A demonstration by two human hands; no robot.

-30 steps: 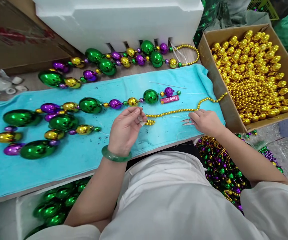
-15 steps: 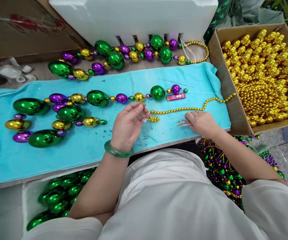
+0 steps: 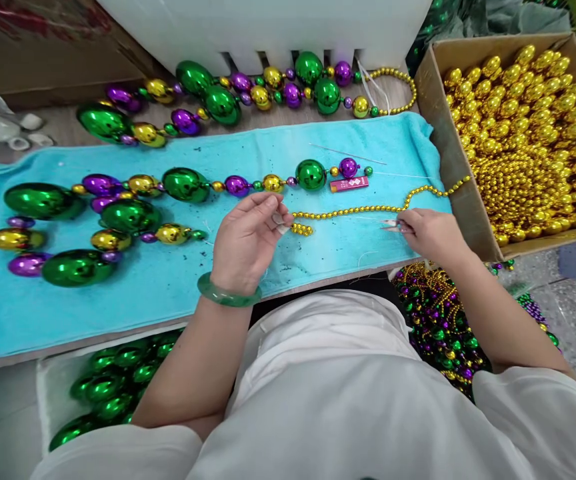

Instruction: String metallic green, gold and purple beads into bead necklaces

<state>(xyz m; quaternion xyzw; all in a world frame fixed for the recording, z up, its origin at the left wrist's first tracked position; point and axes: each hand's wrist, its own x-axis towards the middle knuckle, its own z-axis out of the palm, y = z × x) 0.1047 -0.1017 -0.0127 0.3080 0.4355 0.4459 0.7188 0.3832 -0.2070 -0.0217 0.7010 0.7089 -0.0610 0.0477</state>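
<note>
My left hand, with a green bangle on the wrist, pinches the near end of a string of small gold beads lying across the turquoise towel. That string runs right and up into the cardboard box of gold beads. A short loop of gold beads sits just by my left fingertips. My right hand is closed on small metal snips, their tips touching the gold string.
A long strand of big green, purple and gold balls lies on the towel, another strand behind it by a white foam block. A pink lighter lies nearby. A box of green balls and a heap of mixed beads sit below the table edge.
My right hand lifted the snips from the towel up to the gold bead string. The left hand kept its pinch on the string's end.
</note>
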